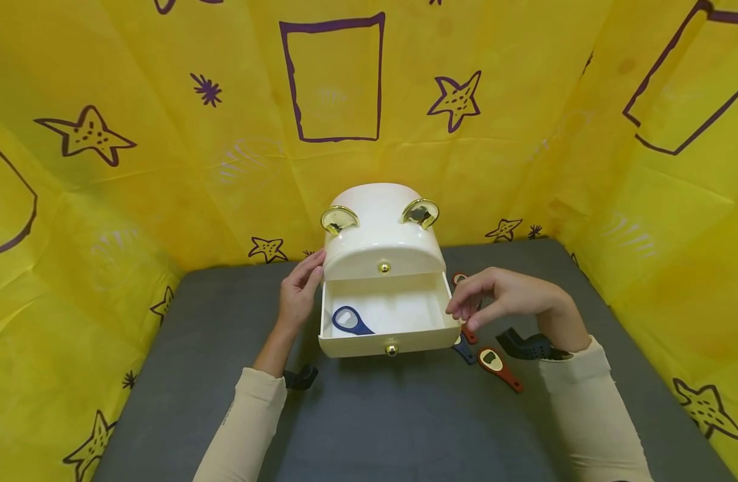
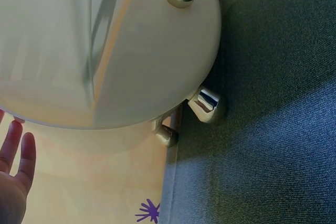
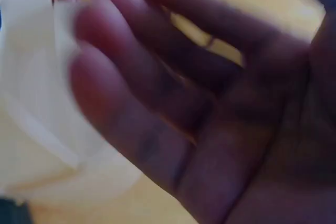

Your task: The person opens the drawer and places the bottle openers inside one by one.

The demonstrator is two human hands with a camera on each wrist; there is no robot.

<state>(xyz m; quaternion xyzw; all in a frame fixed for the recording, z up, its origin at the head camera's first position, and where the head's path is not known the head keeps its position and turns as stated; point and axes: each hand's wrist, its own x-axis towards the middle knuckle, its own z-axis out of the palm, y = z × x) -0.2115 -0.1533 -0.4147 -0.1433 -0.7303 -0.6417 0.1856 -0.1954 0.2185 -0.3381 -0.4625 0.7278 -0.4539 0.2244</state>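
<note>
While the lower drawer (image 1: 356, 346) stands pulled out at the front of the white cabinet (image 1: 383, 227), approx. mid-table, one blue round-headed tool (image 1: 352, 320) (magnifier or opener, can't tell) lies flat in its L front corner. R hand (image 1: 495, 294) hangs by the drawer's R wall near the front corner, fingers loosely bent, thumb apart, nothing seen in it; R wrist cam is blurry but also shows no obj. L hand (image 1: 298, 291) is up against the cabinet's L side, fingers fairly straight, gripping nothing, prob. steadying it.

Just outside the drawer, R side: a second blue tool (image 1: 464, 349), partly hidden, and a red tool (image 1: 499, 369) lying fully in view, w/ more red bits under/behind the R hand, no. unclear. Cabinet has 2 gold-rimmed ears, a gold knob on the drawer and another on the closed upper front. Dark grey table (image 1: 405, 428) below, yellow cloth (image 1: 224, 201) w/ drawn stars around.

Step in hand: looks like moving tools b/w table and drawer, R hand prob. b/w pieces. Next move, if loading, calls for a pinch on a table tool's handle, then a lift over the R wall w/o knocking the drawer; L hand best kept bracing.
</note>
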